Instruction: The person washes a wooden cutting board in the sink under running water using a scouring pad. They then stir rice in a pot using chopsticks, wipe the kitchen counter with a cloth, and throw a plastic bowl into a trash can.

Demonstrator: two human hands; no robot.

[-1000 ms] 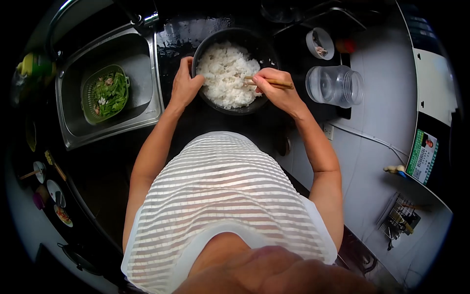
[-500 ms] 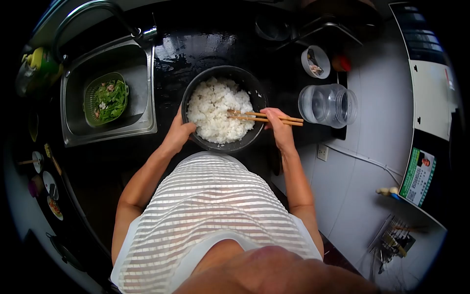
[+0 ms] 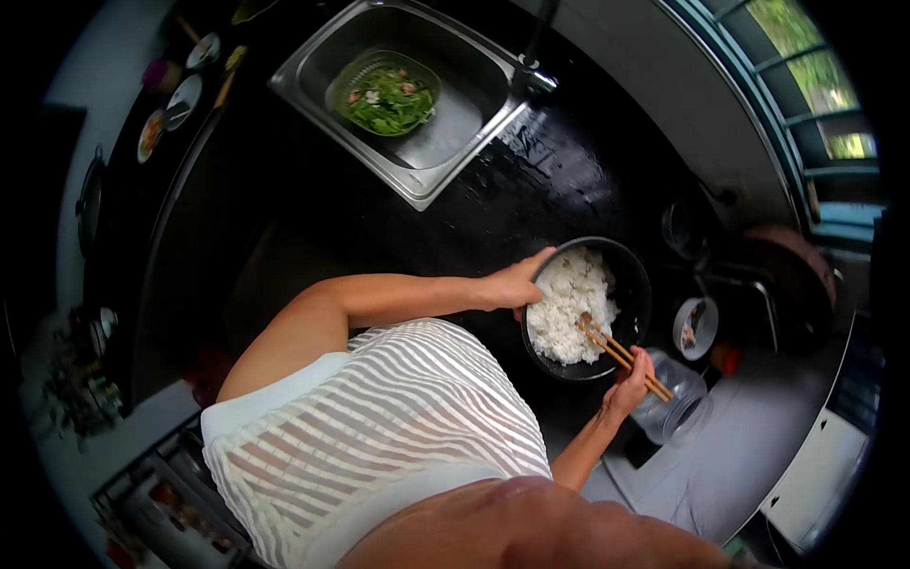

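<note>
A dark round pot holds white cooked rice, heaped toward its left side. My left hand grips the pot's left rim, thumb on the inside and fingers beneath. Wooden chopsticks are held in my right hand near the lower right rim. Their tips rest in the rice, and their back ends stick out past my hand over a clear plastic jar. Whether my right fingers also touch the pot is hard to tell.
A steel sink at the top holds a green basket of leafy greens. Right of the pot stand a white bowl with small pieces in it and a red-lidded container. The dark countertop looks wet.
My view has turned, so the sink now appears higher and the pot farther right. Both hands keep their hold on the pot and chopsticks; the chopstick tips remain in the rice.
</note>
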